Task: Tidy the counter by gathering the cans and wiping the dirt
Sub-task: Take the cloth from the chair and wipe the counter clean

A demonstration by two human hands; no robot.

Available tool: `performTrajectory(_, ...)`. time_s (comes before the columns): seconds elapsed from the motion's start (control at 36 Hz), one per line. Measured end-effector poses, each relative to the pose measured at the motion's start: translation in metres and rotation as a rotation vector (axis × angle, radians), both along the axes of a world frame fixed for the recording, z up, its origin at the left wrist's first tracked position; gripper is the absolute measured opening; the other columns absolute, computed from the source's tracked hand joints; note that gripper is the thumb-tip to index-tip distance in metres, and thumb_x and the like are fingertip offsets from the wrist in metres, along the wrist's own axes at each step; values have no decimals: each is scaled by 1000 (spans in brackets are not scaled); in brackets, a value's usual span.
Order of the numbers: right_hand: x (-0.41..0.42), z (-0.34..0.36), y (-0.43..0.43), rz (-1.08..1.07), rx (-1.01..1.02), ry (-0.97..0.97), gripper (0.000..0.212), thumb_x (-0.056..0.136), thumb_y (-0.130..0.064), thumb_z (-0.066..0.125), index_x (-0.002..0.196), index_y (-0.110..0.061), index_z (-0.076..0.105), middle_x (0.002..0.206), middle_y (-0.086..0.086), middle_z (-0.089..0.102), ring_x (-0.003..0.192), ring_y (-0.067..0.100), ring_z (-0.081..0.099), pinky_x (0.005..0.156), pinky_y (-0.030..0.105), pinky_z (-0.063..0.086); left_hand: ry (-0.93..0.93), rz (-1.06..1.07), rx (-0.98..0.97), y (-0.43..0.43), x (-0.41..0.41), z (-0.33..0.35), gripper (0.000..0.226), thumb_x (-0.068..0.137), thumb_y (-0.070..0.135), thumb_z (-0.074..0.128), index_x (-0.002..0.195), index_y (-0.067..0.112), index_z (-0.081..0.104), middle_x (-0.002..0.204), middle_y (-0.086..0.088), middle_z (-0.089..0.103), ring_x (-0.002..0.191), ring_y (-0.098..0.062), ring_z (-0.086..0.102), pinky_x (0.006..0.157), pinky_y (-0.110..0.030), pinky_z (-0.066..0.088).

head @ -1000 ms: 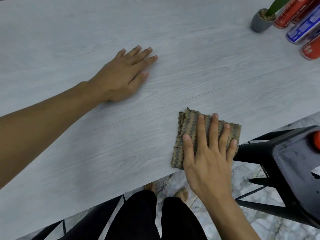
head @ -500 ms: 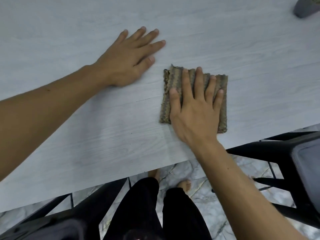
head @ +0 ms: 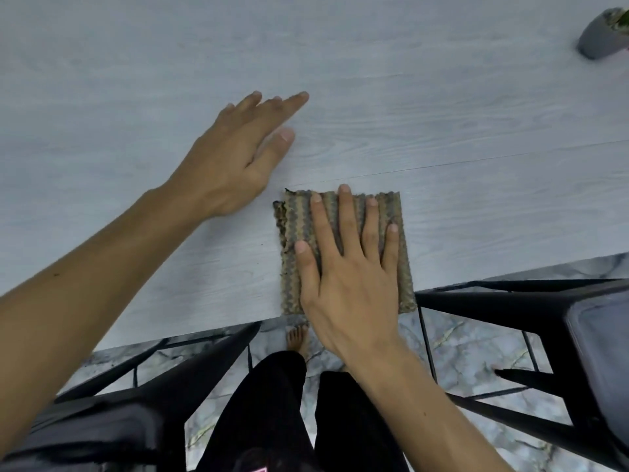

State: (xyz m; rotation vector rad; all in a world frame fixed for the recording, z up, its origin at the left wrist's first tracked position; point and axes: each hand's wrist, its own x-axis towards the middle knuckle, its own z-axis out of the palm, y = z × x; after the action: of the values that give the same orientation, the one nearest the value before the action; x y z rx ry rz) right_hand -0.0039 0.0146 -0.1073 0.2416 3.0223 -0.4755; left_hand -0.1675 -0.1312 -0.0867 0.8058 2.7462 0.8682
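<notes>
A folded brown-and-grey zigzag cloth lies on the pale wood-grain counter at its near edge, with dark crumbs along the cloth's left side. My right hand presses flat on the cloth, fingers spread, palm reaching over the counter edge. My left hand rests on the counter just up and left of the cloth, fingers together and extended, holding nothing. A few dark specks sit on the counter left of the cloth. No cans are in view.
A small grey plant pot stands at the far right of the counter. Black stools flank my legs below the counter edge, one at the right and one at the lower left, over a marble floor.
My right hand has dragged the cloth back toward the near counter edge. My left hand stayed on the counter. The view shifted, and the cans seen a second ago are out of frame.
</notes>
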Motion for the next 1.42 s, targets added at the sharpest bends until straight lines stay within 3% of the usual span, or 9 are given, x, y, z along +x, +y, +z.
performTrajectory(0.22,26,17,15,58,-188,-39,59,108,-57,13,162,-42,-4,171,-8,-17,155,16,-26,126,44,-13,30,170,-34,-16,81,14,51,106,51,35,156,42,33,129,3,65,119,-20,54,92,-34,41)
performTrajectory(0.33,30,40,50,-3,-330,26,58,108,-52,27,162,-40,12,172,-4,7,158,14,0,127,41,7,8,295,-49,-16,119,24,51,100,57,40,149,48,37,100,20,64,87,-9,60,70,-32,45)
performTrajectory(0.44,33,52,93,-114,-369,-25,57,104,-47,46,158,-39,29,144,-2,52,131,18,42,99,32,36,-116,340,-45,-12,149,30,45,98,62,42,143,55,42,108,23,65,97,-7,61,79,-35,48)
performTrajectory(0.56,35,57,109,-102,-431,-135,54,100,-47,55,152,-43,40,124,-7,58,108,13,57,82,27,41,-146,310,-123,-3,163,33,47,97,67,39,141,53,48,122,20,61,114,-9,51,86,-31,37)
performTrajectory(0.89,29,47,98,-54,-454,-171,49,94,-27,72,140,-38,59,113,-2,52,83,-1,53,66,6,33,-269,280,-142,18,167,29,57,85,55,68,139,35,61,124,11,55,116,-10,52,90,-26,38)
performTrajectory(1.03,26,40,97,-83,-509,-127,41,91,-14,73,128,-30,68,98,-4,55,78,5,48,74,23,38,-265,402,-38,26,163,24,38,82,43,81,118,36,73,106,15,64,93,2,59,74,-12,39)
performTrajectory(1.11,25,38,97,-107,-544,-105,34,90,-8,72,119,-27,73,86,-12,55,73,4,55,73,32,52,-285,479,69,29,162,22,27,79,37,86,104,39,77,95,20,68,87,6,63,80,-18,50)
performTrajectory(1.22,25,38,100,-121,-578,-79,28,93,-8,70,113,-27,75,82,-12,58,65,-3,56,62,9,45,-310,564,185,30,161,20,20,76,29,89,91,37,78,90,14,75,80,3,70,76,-17,56)
performTrajectory(1.42,26,41,103,-160,-752,-93,27,95,-6,68,111,-27,75,85,-9,57,60,0,54,54,11,44,-414,626,276,21,160,18,19,75,24,91,86,34,80,83,11,77,74,1,73,66,-9,51)
